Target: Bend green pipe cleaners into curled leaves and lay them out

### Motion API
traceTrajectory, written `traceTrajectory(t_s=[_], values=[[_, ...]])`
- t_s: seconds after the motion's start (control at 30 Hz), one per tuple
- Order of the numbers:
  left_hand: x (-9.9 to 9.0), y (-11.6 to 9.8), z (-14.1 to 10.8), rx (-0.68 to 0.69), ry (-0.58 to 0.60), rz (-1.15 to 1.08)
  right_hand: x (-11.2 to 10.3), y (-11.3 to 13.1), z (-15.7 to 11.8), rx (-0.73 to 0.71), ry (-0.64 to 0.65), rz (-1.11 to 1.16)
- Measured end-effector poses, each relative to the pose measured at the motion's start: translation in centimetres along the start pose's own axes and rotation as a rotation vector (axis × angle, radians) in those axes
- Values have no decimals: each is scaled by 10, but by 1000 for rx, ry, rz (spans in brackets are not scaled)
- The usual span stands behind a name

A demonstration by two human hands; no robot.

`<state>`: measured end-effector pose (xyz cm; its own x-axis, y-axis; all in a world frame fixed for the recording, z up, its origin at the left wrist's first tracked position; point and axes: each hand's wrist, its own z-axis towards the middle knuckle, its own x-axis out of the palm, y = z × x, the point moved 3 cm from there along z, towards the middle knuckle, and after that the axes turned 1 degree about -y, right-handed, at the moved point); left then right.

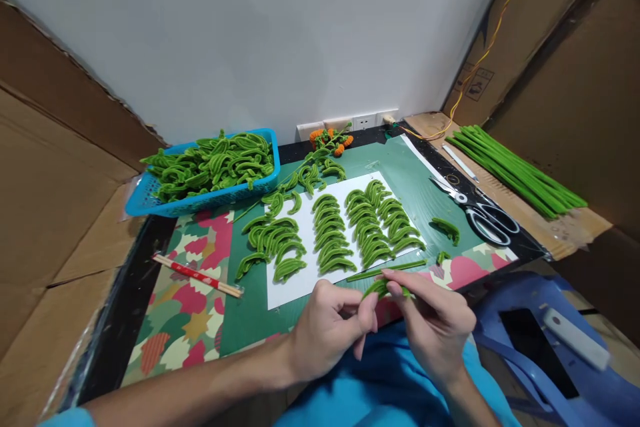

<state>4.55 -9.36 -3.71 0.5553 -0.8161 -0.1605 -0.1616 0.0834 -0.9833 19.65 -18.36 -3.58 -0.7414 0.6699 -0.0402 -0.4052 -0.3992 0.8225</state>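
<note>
My left hand (pixel 334 321) pinches one end of a curved green pipe-cleaner leaf (pixel 379 287) just off the table's front edge. The fingers of my right hand (pixel 434 315) close on the other end of it. Beyond my hands, similar curved green leaves (pixel 331 235) lie in stacked columns on a white sheet of paper (pixel 310 280). A straight green pipe cleaner (pixel 387 269) lies along the sheet's near edge. To the right are a loose bent green leaf (pixel 446 229) and a small green piece (pixel 443 257).
A blue basket (pixel 200 201) heaped with green leaves stands back left. Orange-tipped green stems (pixel 330 142) lie behind the paper. Black-handled scissors (pixel 477 210), a white pen (pixel 460 162) and a bundle of green pipe cleaners (pixel 517 170) lie right; wrapped chopsticks (pixel 197 275) left. A blue plastic chair (pixel 505 300) holds a phone (pixel 537 350).
</note>
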Motion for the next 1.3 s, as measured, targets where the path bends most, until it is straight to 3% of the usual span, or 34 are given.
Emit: traceTrajectory(t_s=[0.13,0.3,0.47,0.53,0.63,0.83,1.07,1.3], values=[[1,-4,-2,118,19,34,0,1,-1,109,-33,61],[-1,-4,-3,118,-36,85,1,1,-1,228,51,161],[1,-10,-4,374,-43,183,2,-7,-4,471,109,503],[1,-11,-5,393,-59,227,2,-7,-2,446,114,455],[0,-10,-6,368,-91,252,1,1,2,298,127,277],[2,-5,-13,609,-262,340,-5,22,11,53,152,227],[4,-11,-12,742,-263,388,-8,15,11,214,202,204],[2,-10,-12,890,-263,589,-22,18,19,25,425,28]])
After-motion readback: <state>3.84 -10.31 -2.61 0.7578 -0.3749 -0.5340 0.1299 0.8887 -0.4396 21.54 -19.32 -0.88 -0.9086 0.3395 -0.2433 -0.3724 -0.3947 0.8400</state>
